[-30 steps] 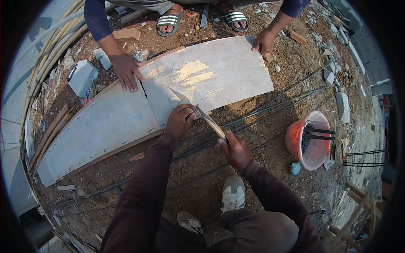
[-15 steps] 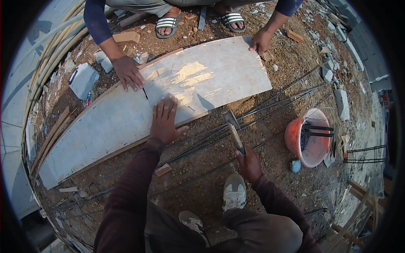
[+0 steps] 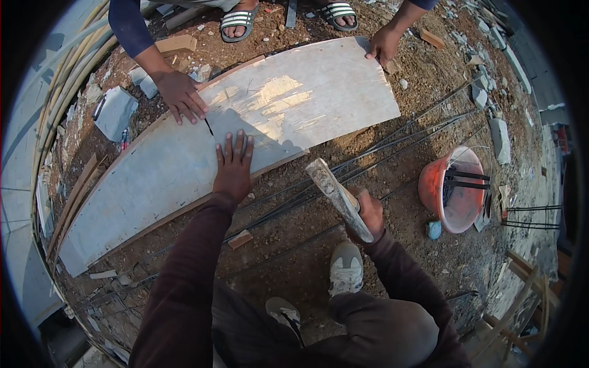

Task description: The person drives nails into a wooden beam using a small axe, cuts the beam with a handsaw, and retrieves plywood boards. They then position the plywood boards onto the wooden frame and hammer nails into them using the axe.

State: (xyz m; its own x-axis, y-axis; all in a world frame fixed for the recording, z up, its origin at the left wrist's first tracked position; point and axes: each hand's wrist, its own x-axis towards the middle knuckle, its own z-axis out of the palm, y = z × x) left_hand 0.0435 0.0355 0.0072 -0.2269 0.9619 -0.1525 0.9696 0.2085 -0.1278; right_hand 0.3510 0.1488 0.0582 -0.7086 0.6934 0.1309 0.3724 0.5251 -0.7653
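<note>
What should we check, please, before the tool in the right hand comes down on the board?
1. Left hand flat on the board: ok.
2. Right hand gripping the hammer-like tool: ok.
3. Co-worker's hands steadying the far edge: ok.
4. Dark mark clear of fingers: not ok, hands sit close on both sides.
5. Board fully supported underneath: cannot tell.

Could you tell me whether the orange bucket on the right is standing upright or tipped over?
Tipped, apparently: the orange bucket shows its open mouth and pale inside wall to the camera, lying on the dirt. Dark bars cross its mouth.
</note>
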